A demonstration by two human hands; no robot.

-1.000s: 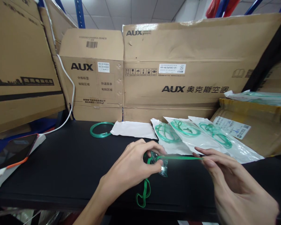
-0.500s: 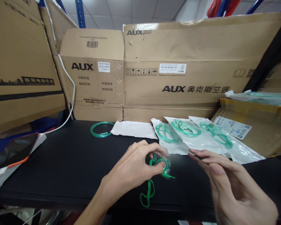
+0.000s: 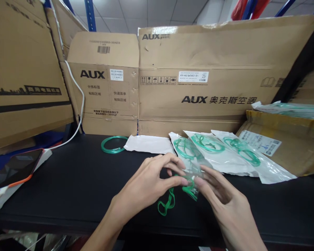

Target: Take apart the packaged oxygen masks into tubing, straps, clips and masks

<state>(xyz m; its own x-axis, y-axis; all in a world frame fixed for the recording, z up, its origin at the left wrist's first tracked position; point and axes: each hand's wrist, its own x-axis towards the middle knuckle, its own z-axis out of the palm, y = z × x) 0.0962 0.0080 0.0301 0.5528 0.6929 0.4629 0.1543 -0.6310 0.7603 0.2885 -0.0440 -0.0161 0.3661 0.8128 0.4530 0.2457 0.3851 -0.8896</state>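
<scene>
In front of me, both hands grip a soft clear plastic piece (image 3: pixel 195 168) with green material in it; its exact kind I cannot make out. My left hand (image 3: pixel 157 179) pinches its left side between thumb and fingers. My right hand (image 3: pixel 223 200) pinches the right side, fingertips close to those of the left. A green elastic strap (image 3: pixel 167 204) hangs in a loose loop below the left fingers. Another green part (image 3: pixel 190 191) dangles under the fingertips. The fingers partly hide the held piece.
Several white-backed clear pouches with coiled green tubing (image 3: pixel 208 143) lie behind my hands. Left of them are a white pouch (image 3: pixel 150 144) and a loose green tubing coil (image 3: pixel 112 144). A phone (image 3: pixel 17 170) lies far left. Cardboard boxes (image 3: pixel 162 115) wall the black table (image 3: pixel 75 188).
My right hand has moved left and in, from open beside the piece to pinching it. The clear plastic now shows between both hands, and the hanging strap has risen slightly.
</scene>
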